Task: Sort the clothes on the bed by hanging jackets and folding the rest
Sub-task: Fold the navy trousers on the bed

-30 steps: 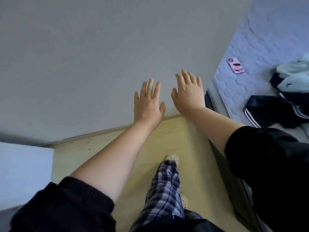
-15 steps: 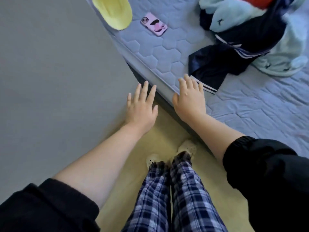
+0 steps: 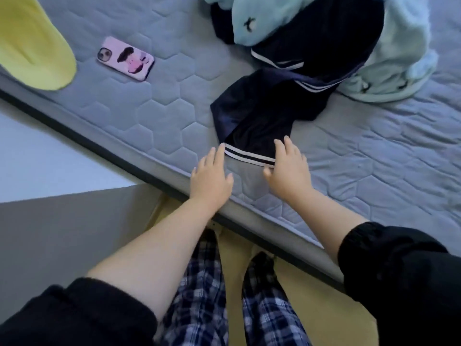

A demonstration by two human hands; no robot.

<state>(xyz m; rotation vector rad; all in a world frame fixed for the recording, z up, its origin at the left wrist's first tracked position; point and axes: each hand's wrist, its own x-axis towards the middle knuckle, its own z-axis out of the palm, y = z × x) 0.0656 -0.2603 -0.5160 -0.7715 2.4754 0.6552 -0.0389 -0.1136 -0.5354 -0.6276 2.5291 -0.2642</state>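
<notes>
Bed [image 3: 374, 171]: the edge is just under the wrists, and bare mattress is left on both sides for spreading. Navy garment [image 3: 262, 116] is sprawled nearest, tangled with a mint fleece [image 3: 399, 58]. It is judged light, limp and slippery, best taken at the striped hem [image 3: 249, 157] corners. Left hand [image 3: 210, 178] is open, fingertips at the hem's left end. Right hand [image 3: 289, 171] is open, fingers laid flat on its right end. Phone [image 3: 125, 58] is well apart.

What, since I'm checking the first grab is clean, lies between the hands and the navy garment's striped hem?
Nothing visible. The left hand reaches the left end of the striped hem; the right hand overlaps its right end. The phone and yellow item lie off to the left.
</notes>
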